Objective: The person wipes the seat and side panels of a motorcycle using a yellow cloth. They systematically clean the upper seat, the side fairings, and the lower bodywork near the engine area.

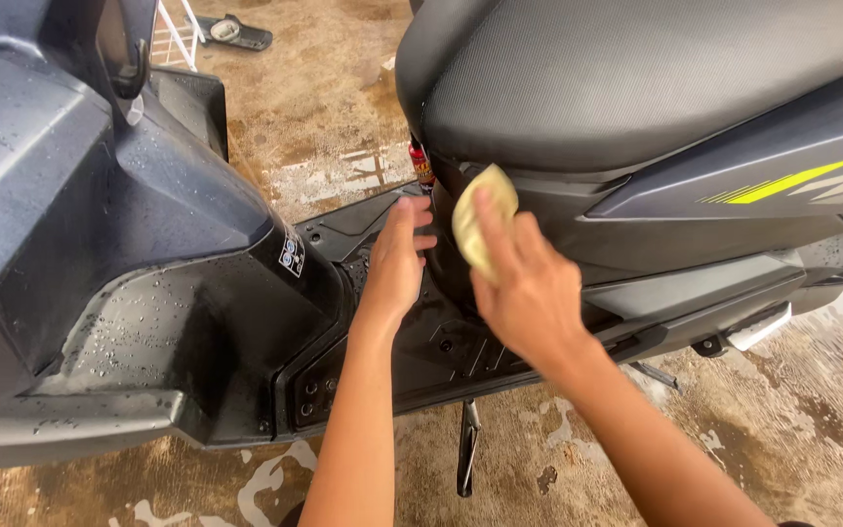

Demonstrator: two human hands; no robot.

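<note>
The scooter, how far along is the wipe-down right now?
Apparently midway. Done: the scooter has been wetted; puddles lie on the concrete floor. In hand: the right hand presses a yellow sponge to the panel under the seat, with the left hand at the footboard. Left: water drops cover the front panel, which looks unwiped.

Both bare forearms reach forward, close together. Left hand open, fingers extended. Right hand flat, fingers pressed forward, slightly blurred.
</note>
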